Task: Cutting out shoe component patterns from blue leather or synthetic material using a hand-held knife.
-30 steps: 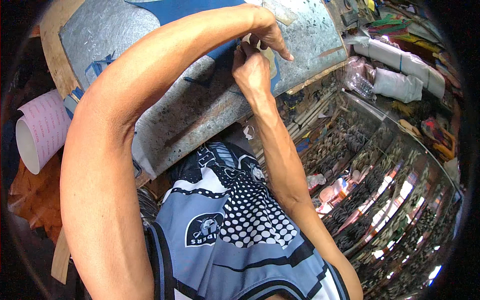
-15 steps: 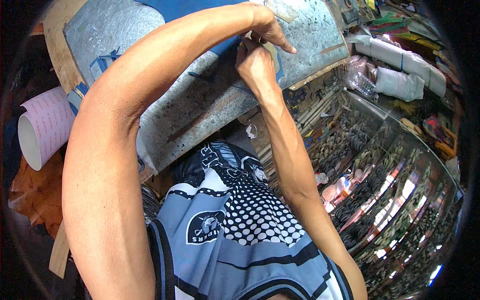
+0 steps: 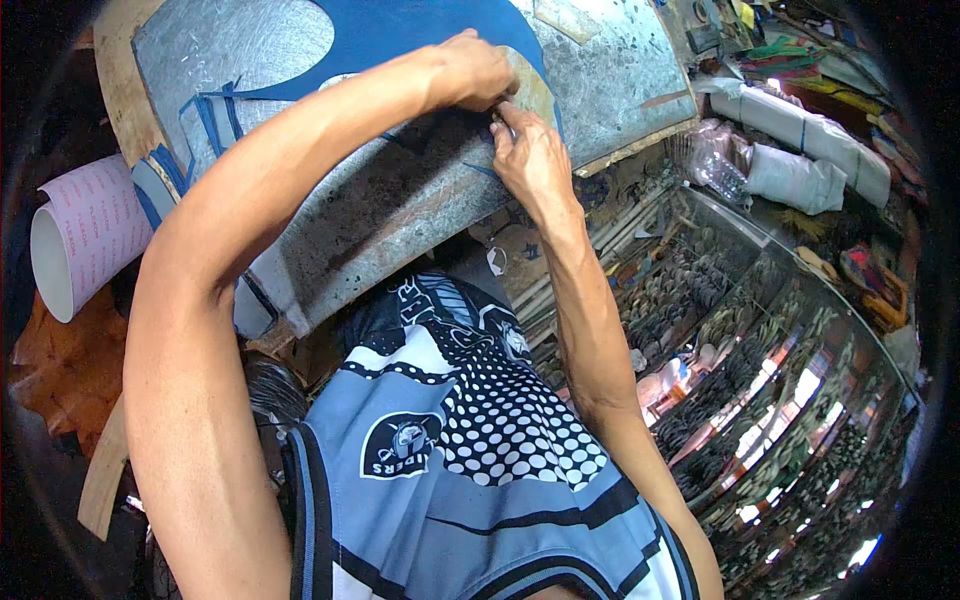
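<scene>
A blue sheet (image 3: 410, 25), like leather or fabric, lies over the far part of a grey metal-topped table (image 3: 620, 105). On its right part rests a flat beige piece (image 3: 534, 88) with a curved outline, bordered by blue. My left hand (image 3: 482, 72) reaches across from the left and bears down at the beige piece's left edge; its fingers are mostly hidden under the hand. Just below it, my right hand (image 3: 535, 158) is closed, thumb and fingers pinched together near the left hand. What it grips is too hidden to make out.
Narrow blue offcuts (image 3: 215, 115) lie at the table's left. Beyond that edge stands a white-and-pink printed roll (image 3: 85, 235), with brown hide-like material (image 3: 65, 365) below. To the right are white wrapped bundles (image 3: 795, 170) and a glass-topped case (image 3: 760, 350) with dark coiled items.
My left hand has drawn back leftward, its outstretched finger no longer showing. My right hand has moved slightly right and down. More of the blue sheet and its offcuts shows.
</scene>
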Demonstrator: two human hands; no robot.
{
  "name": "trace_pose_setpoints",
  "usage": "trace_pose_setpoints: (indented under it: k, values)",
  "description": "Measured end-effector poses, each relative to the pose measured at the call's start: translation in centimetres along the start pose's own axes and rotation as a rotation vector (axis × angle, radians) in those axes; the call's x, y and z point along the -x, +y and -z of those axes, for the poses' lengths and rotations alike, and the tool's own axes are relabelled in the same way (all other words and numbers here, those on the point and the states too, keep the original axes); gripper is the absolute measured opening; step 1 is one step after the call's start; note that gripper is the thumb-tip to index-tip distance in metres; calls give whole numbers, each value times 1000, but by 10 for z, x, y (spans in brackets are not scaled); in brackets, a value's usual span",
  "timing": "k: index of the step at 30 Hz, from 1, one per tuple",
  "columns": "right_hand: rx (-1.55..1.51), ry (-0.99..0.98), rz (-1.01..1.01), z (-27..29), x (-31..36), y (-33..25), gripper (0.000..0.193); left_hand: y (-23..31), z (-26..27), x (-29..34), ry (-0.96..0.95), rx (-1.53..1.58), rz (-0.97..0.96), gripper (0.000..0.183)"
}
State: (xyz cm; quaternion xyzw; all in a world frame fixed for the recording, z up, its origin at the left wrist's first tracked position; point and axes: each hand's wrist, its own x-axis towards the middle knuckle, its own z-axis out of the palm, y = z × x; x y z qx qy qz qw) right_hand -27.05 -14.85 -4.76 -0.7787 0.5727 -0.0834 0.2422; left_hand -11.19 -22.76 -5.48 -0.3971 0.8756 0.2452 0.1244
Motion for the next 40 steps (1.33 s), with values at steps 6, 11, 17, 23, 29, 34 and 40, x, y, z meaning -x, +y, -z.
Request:
trace_pose_setpoints:
  k: [6, 11, 17, 23, 29, 34, 40]
  values:
    - [6, -3, 38, -2, 3, 6, 29, -12, -54, 5, 389, 80, -67, 30]
    - [18, -67, -9, 11, 30, 6, 30, -8, -50, 9, 322, 50, -73, 33]
    - [-67, -87, -65, 23, 95, 15, 29, -5, -58, 11, 324, 93, -55, 34]
    - [-57, -61, 75, 7, 63, 1, 30, -1, -61, 18, 371, 62, -18, 28]
    - [-147, -310, 260, 45, 62, 10, 28, 15, -60, 21, 442, 195, 106, 23]
    - [-51, -275, 395, 68, 19, 56, 28, 38, -69, 23, 549, 200, 305, 34]
    - [-42, -419, 577, 57, -22, 70, 28, 39, -59, 23, 422, 219, 426, 33]
